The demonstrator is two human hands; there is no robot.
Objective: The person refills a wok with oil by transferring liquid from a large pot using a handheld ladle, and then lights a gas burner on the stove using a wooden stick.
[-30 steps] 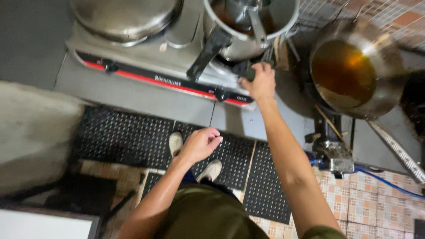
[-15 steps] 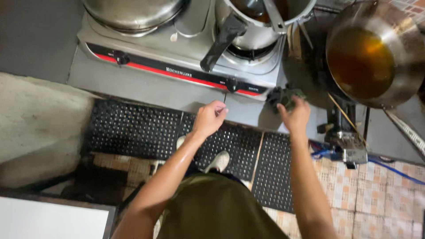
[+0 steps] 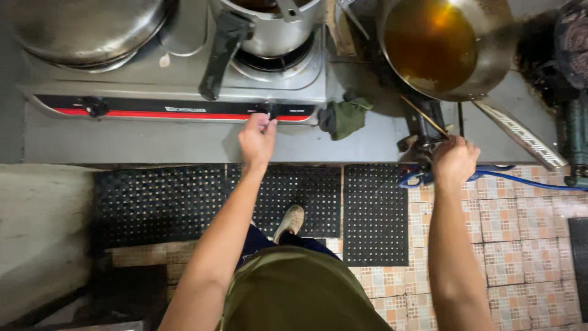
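Fingers of the left hand [image 3: 257, 138] pinch the stove knob [image 3: 267, 110] above steel counter [image 3: 153, 144].

green rag [image 3: 345, 116] on counter | oil wok [image 3: 442, 44] | blk floor mats [image 3: 375, 211] | blue hose [image 3: 527, 179]

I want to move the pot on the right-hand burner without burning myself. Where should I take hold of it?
By the long black handle of the pot, probably. It sticks out from the pot's side toward the stove's front edge, away from the burner, so coming from the front and wrapping its lower end looks safest. The left hand at the knob is close.
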